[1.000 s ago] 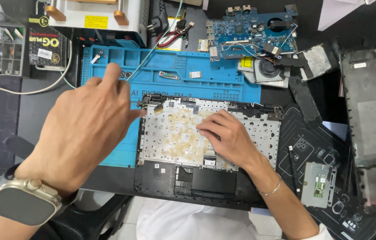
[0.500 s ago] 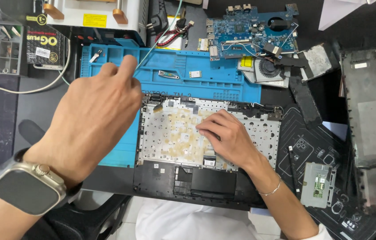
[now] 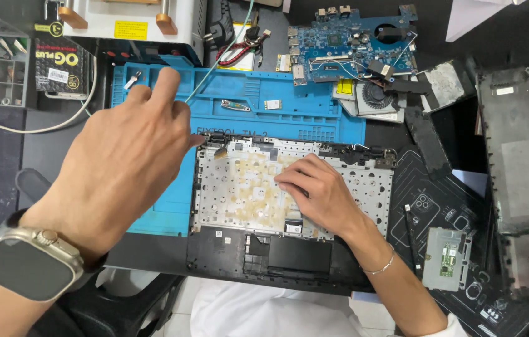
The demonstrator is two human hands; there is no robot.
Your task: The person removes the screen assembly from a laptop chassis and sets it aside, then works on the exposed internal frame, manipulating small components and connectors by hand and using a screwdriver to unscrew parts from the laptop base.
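Fingers of the right hand (image 3: 317,193) press flat on the silver keyboard backplate (image 3: 246,187) inside the black laptop palmrest (image 3: 227,253), holding nothing; the left hand (image 3: 127,162) hovers spread over the blue repair mat's (image 3: 277,118) left part, empty, a smartwatch (image 3: 27,265) on its wrist; the palmrest lies near, at centre; a blue motherboard (image 3: 352,47) sits far, a cooling fan (image 3: 377,97) beside it.
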